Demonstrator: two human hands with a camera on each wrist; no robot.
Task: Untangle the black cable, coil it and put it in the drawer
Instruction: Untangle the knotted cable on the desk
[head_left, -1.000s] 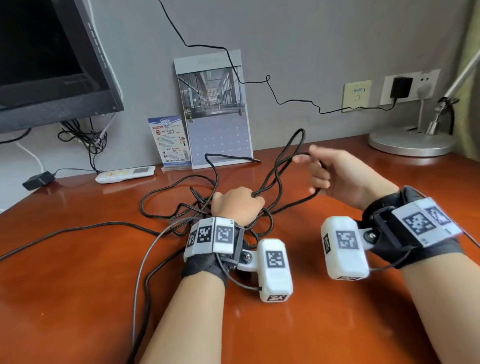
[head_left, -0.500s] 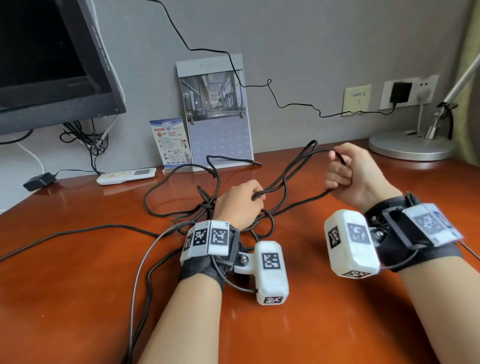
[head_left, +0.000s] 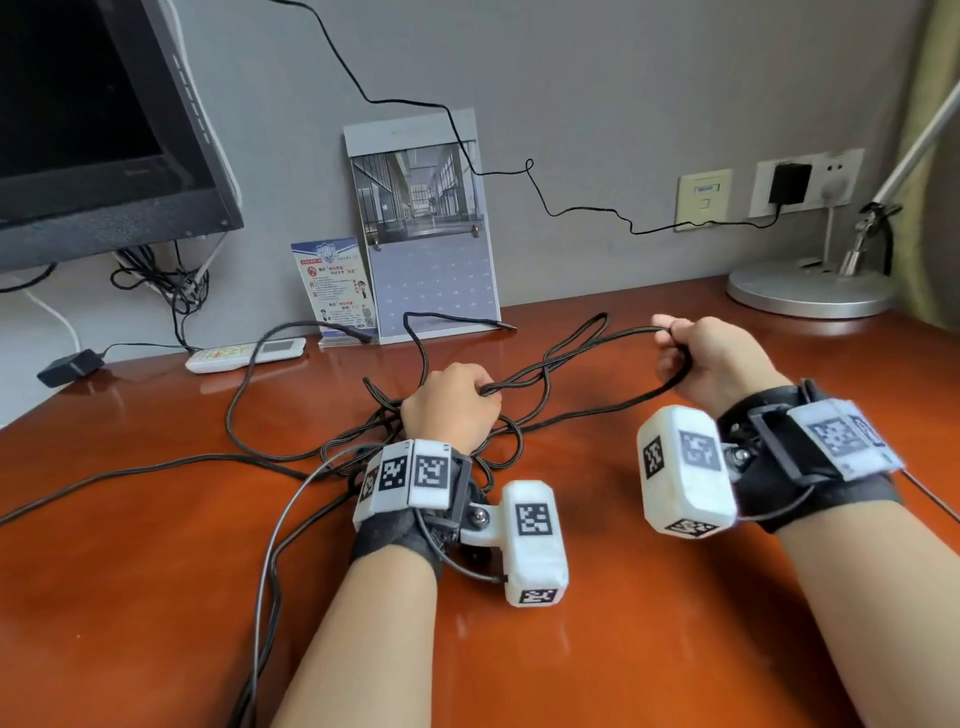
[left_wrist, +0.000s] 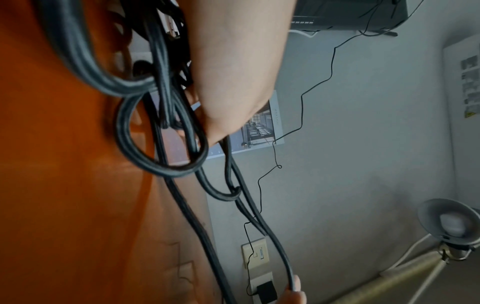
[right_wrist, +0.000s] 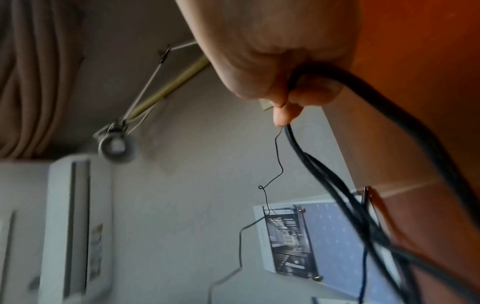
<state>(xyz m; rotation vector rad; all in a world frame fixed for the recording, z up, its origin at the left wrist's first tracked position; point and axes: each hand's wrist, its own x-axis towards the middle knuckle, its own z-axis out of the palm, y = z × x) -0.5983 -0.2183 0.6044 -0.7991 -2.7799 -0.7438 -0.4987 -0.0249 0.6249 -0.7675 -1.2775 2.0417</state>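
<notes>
The black cable (head_left: 566, 358) lies tangled in loops on the red-brown desk (head_left: 156, 597). My left hand (head_left: 457, 402) grips the knot of strands at the middle of the tangle; the left wrist view shows the loops of the cable (left_wrist: 161, 156) bunched under its fingers. My right hand (head_left: 701, 358) is curled round a loop pulled out to the right, held above the desk. In the right wrist view the cable (right_wrist: 324, 174) runs from the fist of the right hand (right_wrist: 285, 82) back toward the tangle. One cable end (head_left: 506, 327) lies near the calendar. No drawer is in view.
A monitor (head_left: 93, 130) stands at the back left with a white remote (head_left: 244, 354) and a black adapter (head_left: 67, 366) below it. A calendar (head_left: 426, 228) and a card (head_left: 332, 280) lean on the wall. A lamp base (head_left: 810, 288) sits at the back right. A thin cord (head_left: 571, 210) runs to the wall socket.
My right hand has closed round a loop and drawn it out to the right, stretching the strands. My left hand stays on the knot.
</notes>
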